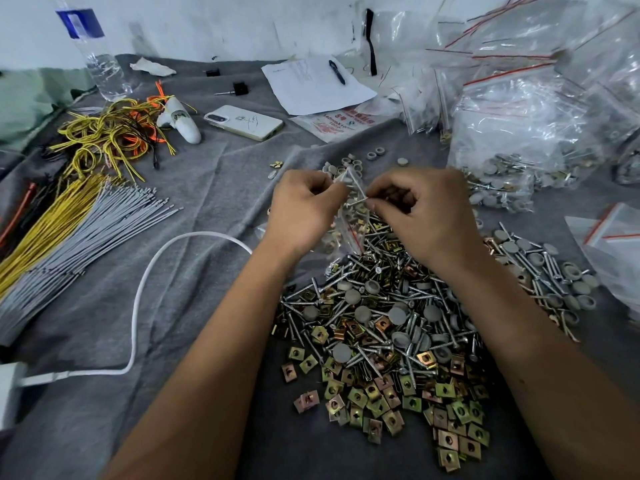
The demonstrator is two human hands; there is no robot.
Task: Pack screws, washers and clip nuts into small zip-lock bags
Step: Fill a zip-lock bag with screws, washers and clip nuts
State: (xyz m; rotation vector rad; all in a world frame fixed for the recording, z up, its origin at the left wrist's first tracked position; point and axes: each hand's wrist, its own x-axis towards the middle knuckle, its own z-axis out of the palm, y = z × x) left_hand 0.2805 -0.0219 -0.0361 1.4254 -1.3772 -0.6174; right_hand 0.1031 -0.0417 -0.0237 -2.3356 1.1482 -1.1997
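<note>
the left hand [304,209] and the right hand [426,216] meet above the far end of the hardware pile [381,327], each with fingers curled and pinching the top of one small zip-lock bag [348,216]; the bag hangs between them, its red-lined mouth seemingly tilted down toward the pile, though the clear film is hard to read; a few clip nuts look to be inside already; the step in hand is likely opening or sealing the mouth; to do it well, keep the bag upright so nothing spills, hold the two lips apart with thumb and forefinger, then run the pinch along the whole strip; the loose screws, grey washers and clip nuts [446,441] lie on the grey cloth [207,188] toward its near right edge; filled bags [512,140] are heaped at the far right corner.
</note>
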